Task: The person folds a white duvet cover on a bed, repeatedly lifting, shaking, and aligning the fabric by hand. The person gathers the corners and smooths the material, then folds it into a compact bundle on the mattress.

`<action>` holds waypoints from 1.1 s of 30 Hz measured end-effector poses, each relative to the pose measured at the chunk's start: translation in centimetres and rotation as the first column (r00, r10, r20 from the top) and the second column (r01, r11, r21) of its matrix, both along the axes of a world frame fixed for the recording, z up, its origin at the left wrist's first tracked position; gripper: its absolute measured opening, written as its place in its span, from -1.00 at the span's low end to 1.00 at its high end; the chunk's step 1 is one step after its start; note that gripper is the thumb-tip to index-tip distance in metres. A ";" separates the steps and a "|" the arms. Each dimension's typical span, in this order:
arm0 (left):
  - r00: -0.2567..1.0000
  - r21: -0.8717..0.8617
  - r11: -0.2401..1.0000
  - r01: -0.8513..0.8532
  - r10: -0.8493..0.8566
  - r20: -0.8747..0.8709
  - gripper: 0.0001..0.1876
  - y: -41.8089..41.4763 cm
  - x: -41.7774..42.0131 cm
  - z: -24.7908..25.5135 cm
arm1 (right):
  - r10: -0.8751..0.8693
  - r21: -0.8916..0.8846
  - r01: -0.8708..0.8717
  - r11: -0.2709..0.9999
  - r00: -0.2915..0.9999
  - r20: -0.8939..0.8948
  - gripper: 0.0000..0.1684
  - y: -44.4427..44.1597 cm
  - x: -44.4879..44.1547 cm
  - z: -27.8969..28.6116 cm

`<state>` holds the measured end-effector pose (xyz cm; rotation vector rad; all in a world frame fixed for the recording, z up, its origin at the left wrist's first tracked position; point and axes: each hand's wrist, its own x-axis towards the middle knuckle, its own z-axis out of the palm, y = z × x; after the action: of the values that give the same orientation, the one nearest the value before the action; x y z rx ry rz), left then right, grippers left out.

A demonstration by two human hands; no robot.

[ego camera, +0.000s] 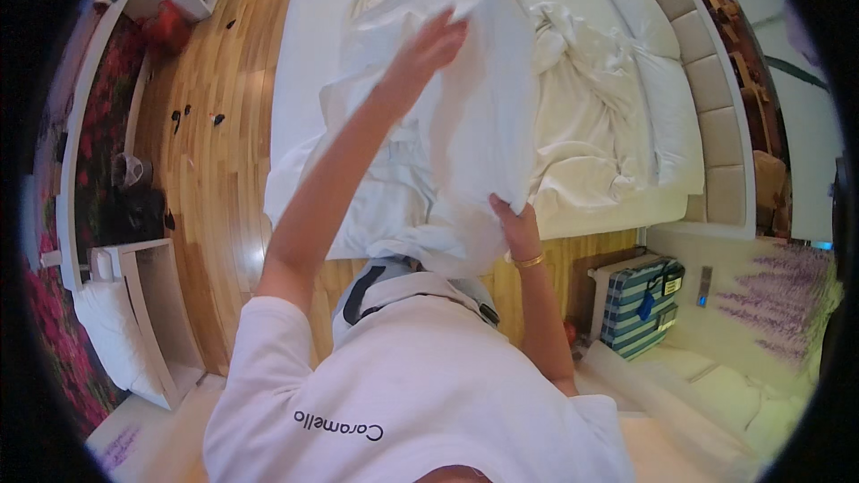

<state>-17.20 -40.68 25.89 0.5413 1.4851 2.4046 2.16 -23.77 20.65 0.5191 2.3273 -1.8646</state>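
Note:
A white bed sheet or duvet cover (pixel 493 100) is partly lifted over the bed, its surface blurred in places. My right hand (pixel 520 228) grips its near right edge between thumb and fingers. Stretched far forward, my left hand (pixel 433 43) is over the white cloth, blurred, with its fingers extended and somewhat apart; nothing shows between them. More crumpled white cloth (pixel 396 188) lies below my left forearm and hangs at the bed's near edge by my legs. To the right, a rumpled cream cloth (pixel 584 114) is spread on the bed.
White pillows (pixel 664 100) lean toward the padded headboard (pixel 715 87). A nightstand with a striped blue-green box or bag (pixel 637 308) stands at right. Small dark items (pixel 218 119) lie on the wood floor (pixel 235 80). At left are a wastebasket (pixel 132 170) and a white shelf unit (pixel 158 308).

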 end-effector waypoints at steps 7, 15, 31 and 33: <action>0.957 -0.417 0.890 0.184 -0.066 0.281 -0.75 0.2 14.4 -19.5 | -0.242 -0.709 0.431 0.559 0.902 0.358 -0.62 0.5 0.1 -5.3; 0.891 -0.862 0.442 0.248 -0.452 0.025 -0.46 1.7 19.3 -21.4 | -0.277 -0.782 0.349 0.517 0.932 0.233 -0.67 -0.6 -3.0 3.3; 0.672 -0.027 0.942 0.336 -0.219 0.708 -0.69 5.2 14.6 -14.0 | -0.329 -0.129 0.373 0.919 0.904 0.272 -0.44 0.3 2.0 -7.3; 0.598 -0.043 0.938 0.343 -0.183 0.780 -0.67 5.5 13.9 -12.2 | -0.354 -0.489 0.528 0.694 0.842 0.407 -0.45 -1.9 2.7 -7.1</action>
<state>-3.33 -35.19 13.70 -0.2973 1.1001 1.8286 4.89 -25.71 13.53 1.2424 1.3876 -2.3679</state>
